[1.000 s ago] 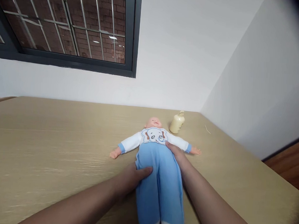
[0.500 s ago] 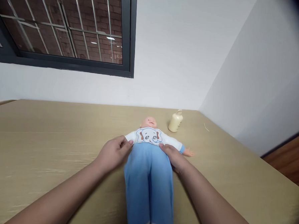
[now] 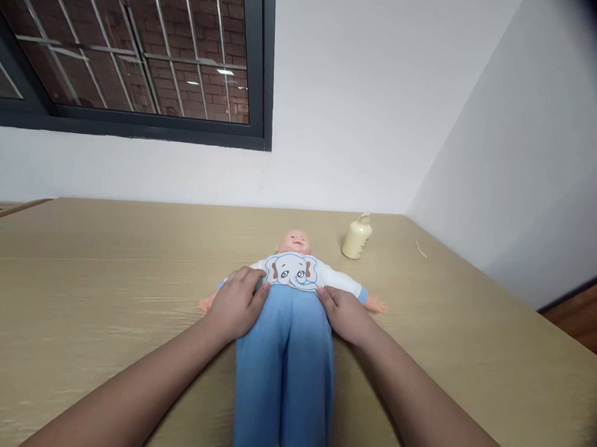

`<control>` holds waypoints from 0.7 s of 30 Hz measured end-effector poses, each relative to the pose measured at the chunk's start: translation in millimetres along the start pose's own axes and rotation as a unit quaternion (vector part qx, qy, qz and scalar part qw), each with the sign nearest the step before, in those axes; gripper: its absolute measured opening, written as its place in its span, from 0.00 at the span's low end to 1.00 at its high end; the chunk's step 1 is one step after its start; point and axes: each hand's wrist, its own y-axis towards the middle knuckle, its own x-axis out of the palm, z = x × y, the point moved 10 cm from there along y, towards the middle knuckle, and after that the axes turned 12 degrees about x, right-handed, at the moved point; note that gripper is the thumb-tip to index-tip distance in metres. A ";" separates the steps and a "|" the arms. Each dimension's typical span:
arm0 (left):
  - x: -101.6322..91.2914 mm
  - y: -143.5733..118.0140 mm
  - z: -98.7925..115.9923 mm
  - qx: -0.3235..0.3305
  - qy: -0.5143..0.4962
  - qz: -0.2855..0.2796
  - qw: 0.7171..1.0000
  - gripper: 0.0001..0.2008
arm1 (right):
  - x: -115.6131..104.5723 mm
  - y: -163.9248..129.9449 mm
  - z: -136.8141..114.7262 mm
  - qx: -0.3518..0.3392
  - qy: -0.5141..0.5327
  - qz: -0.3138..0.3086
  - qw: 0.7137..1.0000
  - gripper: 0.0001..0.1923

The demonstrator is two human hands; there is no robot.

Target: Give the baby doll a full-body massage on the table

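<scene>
I see the pink-skinned baby doll (image 3: 273,329), in a white elephant-print top (image 3: 292,270) and blue cloth trousers (image 3: 309,357), face-up on the pale wood-grain bench (image 3: 98,320). My left hand (image 3: 238,302) and right hand (image 3: 346,314) flank its waist, fingers curved; whether they grasp fabric, I cannot tell. A glossy cream bottle (image 3: 356,240) stands near its head.

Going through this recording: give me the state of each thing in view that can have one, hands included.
Doll: face up, arms spread, dressed.
Pants: on the doll, legs side by side.
Left hand: on the doll's side, at the waist; grip unclear.
Right hand: at the opposite side; fingers partly hidden.
Bottle: upright, apart from the doll.
Window: cannot tell whether shut.
</scene>
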 end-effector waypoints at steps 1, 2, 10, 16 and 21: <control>0.0 -0.1 -2.3 -0.017 -0.003 -0.014 1.000 0.18 | -2.8 -0.3 0.0 0.005 -0.021 0.013 1.000 0.27; 0.1 -0.7 -5.4 -0.040 -0.008 -0.029 0.999 0.17 | -6.4 -1.0 -0.4 0.009 -0.042 0.029 0.999 0.27; -5.2 -8.0 2.7 -0.088 0.028 -0.111 0.990 0.28 | -13.9 -16.6 -10.9 0.018 0.017 0.039 0.999 0.23; -3.3 -12.6 13.0 -0.082 0.039 -0.119 0.989 0.33 | -5.1 -20.1 -14.8 0.015 0.017 0.008 1.000 0.39; -6.2 -9.6 16.9 -0.052 -0.052 -0.086 0.994 0.22 | -8.4 -21.5 -20.1 -0.012 0.075 0.001 0.997 0.29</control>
